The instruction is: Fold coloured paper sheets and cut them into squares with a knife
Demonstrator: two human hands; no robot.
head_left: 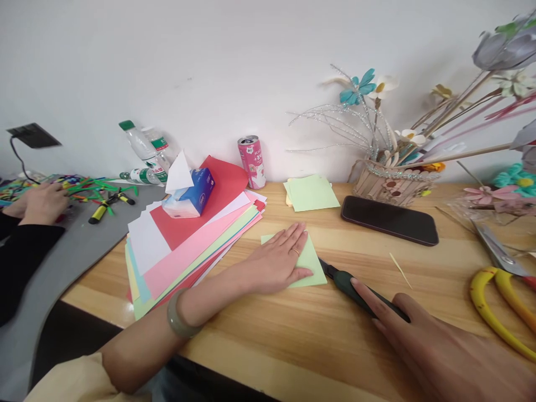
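Observation:
My left hand (278, 259) lies flat with fingers stretched out on a light green paper square (314, 262), pressing it against the wooden table (268, 340). In my right hand (414, 329) is a dark green utility knife (355, 290), the index finger laid along its top. The knife's dark tip reaches close to the paper's right edge; whether they touch I cannot tell. Behind my left hand sits a small stack of green paper squares (314, 192). A thin pale paper strip (401, 270) lies right of the knife.
Left are fanned coloured sheets (196, 251) under a tissue pack (188, 192). A pink can (252, 162), a phone (389, 219) and a stick basket of craft flowers (389, 181) stand or lie behind. Yellow-handled scissors (486, 296) are at right. A co-worker's hands (44, 204) are far left.

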